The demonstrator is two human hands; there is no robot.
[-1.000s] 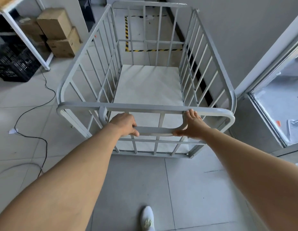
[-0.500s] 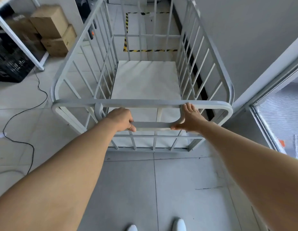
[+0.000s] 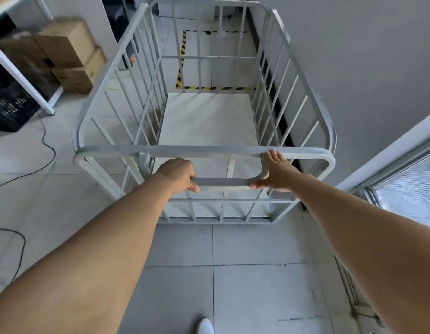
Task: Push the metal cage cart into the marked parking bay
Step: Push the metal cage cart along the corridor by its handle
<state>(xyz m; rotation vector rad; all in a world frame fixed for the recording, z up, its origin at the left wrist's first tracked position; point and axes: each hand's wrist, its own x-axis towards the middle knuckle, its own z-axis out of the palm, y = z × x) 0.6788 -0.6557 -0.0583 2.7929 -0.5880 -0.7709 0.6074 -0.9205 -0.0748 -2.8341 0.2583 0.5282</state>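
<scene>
- As both hands push on the handle bar (image 3: pixel 221 184), the metal cage cart (image 3: pixel 204 121) has rolled further along the floor (image 3: pixel 257 273) toward the marked parking bay (image 3: pixel 209 68) than it stood a second ago.
- Left hand (image 3: pixel 178 173): curled closed round the left end of the handle bar, fingers wrapped under.
- Right hand (image 3: pixel 277 173): fairly wide, palm pressed on the bar's right bend, fingertips reaching up to the top rail (image 3: pixel 204 149); a push more than a full grip.
- Cart position: squarely ahead, close beside the grey wall (image 3: pixel 365 68) on the right; its far end sits just short of the near yellow-black tape line (image 3: pixel 218 88), seen through the bars. Whether the front wheels have crossed it I cannot tell.
- Change: bay tape now shows nearer to the cart's deck (image 3: pixel 209 121); cardboard boxes (image 3: pixel 67 51) and the black cable (image 3: pixel 46 143) have slid back along the left. One white shoe (image 3: pixel 205 326) at the bottom edge, mid-stride.
- Reading: heading looks straight; the remaining work is a short straight push, watching clearance at the right wall.
</scene>
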